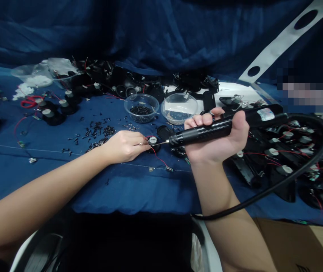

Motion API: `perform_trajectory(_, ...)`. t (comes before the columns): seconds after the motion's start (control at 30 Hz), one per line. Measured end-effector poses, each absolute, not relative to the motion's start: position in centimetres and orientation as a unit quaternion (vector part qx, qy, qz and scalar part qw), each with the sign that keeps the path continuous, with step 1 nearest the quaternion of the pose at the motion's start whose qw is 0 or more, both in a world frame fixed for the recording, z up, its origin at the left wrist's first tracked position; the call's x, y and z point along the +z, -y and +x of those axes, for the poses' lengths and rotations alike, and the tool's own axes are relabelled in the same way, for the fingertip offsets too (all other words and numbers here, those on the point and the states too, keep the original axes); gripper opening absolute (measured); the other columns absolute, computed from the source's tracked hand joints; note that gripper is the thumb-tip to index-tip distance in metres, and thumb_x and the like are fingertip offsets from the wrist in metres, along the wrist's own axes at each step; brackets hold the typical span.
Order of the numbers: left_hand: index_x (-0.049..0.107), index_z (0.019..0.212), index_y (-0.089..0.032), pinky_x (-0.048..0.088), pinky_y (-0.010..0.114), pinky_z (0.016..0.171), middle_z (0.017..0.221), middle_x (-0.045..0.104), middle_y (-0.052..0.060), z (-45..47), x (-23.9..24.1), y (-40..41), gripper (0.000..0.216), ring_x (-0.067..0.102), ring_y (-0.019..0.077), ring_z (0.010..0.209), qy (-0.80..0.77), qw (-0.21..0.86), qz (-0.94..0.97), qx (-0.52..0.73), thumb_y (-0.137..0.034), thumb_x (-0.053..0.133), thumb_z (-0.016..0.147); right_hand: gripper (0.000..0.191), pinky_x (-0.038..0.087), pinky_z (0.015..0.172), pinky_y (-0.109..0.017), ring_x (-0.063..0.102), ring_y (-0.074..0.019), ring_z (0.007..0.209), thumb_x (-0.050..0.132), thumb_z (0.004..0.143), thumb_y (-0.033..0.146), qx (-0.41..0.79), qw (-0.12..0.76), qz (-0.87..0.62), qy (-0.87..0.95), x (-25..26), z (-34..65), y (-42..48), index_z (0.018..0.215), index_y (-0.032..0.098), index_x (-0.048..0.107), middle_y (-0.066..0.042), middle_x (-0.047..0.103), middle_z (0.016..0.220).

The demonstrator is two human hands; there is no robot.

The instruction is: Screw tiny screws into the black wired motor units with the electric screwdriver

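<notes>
My left hand point(126, 146) is just left of the small black round housing with white top point(153, 140), fingertips at its edge; whether they pinch it, I cannot tell. Right of the housing, my right hand point(211, 150) wraps a black cylindrical corded screwdriver point(204, 133), bit towards the housing.

One electric screwdriver point(201, 134) lies in the right hand point(208, 149), with two clear bowls point(128, 108) just beyond the grip. One small black unit point(152, 140) touches the left hand point(126, 147); three black-and-white units point(54, 118) cluster well left, with uncountable loose screws point(99, 130) between.
</notes>
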State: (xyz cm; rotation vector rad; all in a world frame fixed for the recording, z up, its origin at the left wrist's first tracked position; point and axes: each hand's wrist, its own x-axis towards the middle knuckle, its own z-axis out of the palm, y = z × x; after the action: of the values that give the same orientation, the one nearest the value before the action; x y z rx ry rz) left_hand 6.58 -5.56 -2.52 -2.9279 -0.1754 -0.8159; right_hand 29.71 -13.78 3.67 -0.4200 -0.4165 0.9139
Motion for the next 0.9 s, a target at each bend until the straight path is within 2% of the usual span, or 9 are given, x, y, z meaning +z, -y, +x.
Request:
perform_trajectory(0.23,0.078,0.105,-0.021,0.057,0.030,0.066,0.085,0.074,0.005,6.8,-2.3,6.3,0.020,0.071,0.0191,0.081,0.048,0.079,-0.958,-0.272,-0.018,0.058,0.102,0.040,0.039,0.057,-0.026,0.047,-0.0094,0.055,0.073,0.076,0.061,0.431,0.855,-0.201,0.210,3.6,29.8,13.8,0.078,0.022,0.062,0.005,0.050,0.060)
perform_trajectory(0.43,0.078,0.101,-0.021,0.059,0.034,0.078,0.094,0.074,0.007,7.0,-2.9,6.6,0.013,0.069,0.0219,0.089,0.107,-0.003,-0.953,-0.284,-0.029,0.068,0.097,0.038,0.037,0.057,-0.027,0.042,-0.0095,0.054,0.074,0.074,0.059,0.409,0.843,-0.217,0.274,3.6,29.6,13.9,0.076,0.022,0.067,0.006,0.046,0.054)
perform_trajectory(0.53,0.077,0.094,-0.020,0.057,0.034,0.077,0.090,0.073,0.006,7.3,-3.2,6.7,0.011,0.066,0.0221,0.089,0.128,-0.005,-0.947,-0.295,-0.028,0.071,0.096,0.034,0.035,0.057,-0.028,0.042,-0.0102,0.053,0.072,0.075,0.056,0.393,0.831,-0.224,0.325,3.3,28.9,13.9,0.076,0.023,0.068,0.005,0.046,0.053)
perform_trajectory(0.67,0.076,0.087,-0.018,0.056,0.033,0.074,0.085,0.070,0.006,7.8,-3.3,7.3,0.018,0.064,0.0222,0.086,0.166,0.018,-0.945,-0.282,-0.030,0.069,0.098,0.031,0.036,0.059,-0.030,0.045,-0.0113,0.054,0.070,0.078,0.053,0.356,0.822,-0.235,0.378,2.7,28.1,13.8,0.078,0.022,0.070,0.004,0.049,0.053)
perform_trajectory(0.77,0.074,0.084,-0.016,0.055,0.034,0.073,0.085,0.069,0.008,8.1,-3.1,7.8,0.025,0.064,0.0234,0.088,0.197,0.039,-0.946,-0.253,-0.030,0.064,0.102,0.026,0.037,0.060,-0.032,0.048,-0.0127,0.055,0.074,0.076,0.047,0.332,0.809,-0.236,0.424,2.1,27.8,13.7,0.081,0.022,0.071,0.003,0.051,0.055)
perform_trajectory(0.9,0.074,0.085,-0.013,0.055,0.034,0.071,0.088,0.070,0.009,8.3,-2.8,8.2,0.024,0.065,0.0250,0.091,0.220,0.045,-0.950,-0.217,-0.030,0.065,0.101,0.021,0.034,0.059,-0.033,0.050,-0.0134,0.054,0.075,0.074,0.043,0.311,0.814,-0.236,0.430,1.8,27.7,13.6,0.080,0.023,0.075,0.002,0.052,0.056)
